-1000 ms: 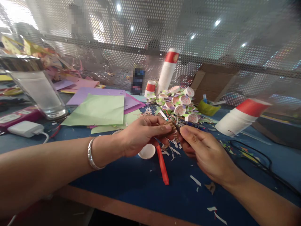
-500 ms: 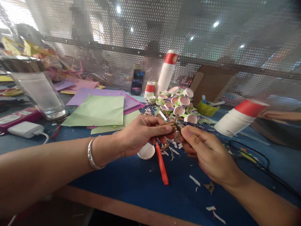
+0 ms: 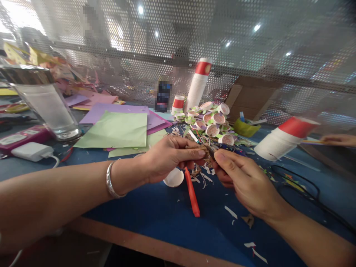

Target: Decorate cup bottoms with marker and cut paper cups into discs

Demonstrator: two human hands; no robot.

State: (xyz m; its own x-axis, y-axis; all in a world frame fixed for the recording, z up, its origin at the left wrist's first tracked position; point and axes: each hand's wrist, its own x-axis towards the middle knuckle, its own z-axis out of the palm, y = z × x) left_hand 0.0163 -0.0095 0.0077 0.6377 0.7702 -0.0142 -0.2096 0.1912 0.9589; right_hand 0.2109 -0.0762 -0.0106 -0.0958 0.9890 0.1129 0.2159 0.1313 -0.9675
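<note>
My left hand is closed in a pinch on a small brown paper piece, held above the blue table. My right hand meets it from the right, fingers pinched on a thin dark tool I cannot make out, its tip touching the brown piece. A red pen and a small white cup base lie on the table just under my hands. A silver bangle circles my left wrist.
A pile of decorated paper cup rounds sits behind my hands, with stacked red-rimmed paper cups upright and lying at right. Green and purple paper sheets, a glass jar, a white charger, black cable. Another person's hand far right.
My hands stay together on the brown piece, barely shifting. The other person's hand at far right came into view and now holds a thin stick near the lying cups.
</note>
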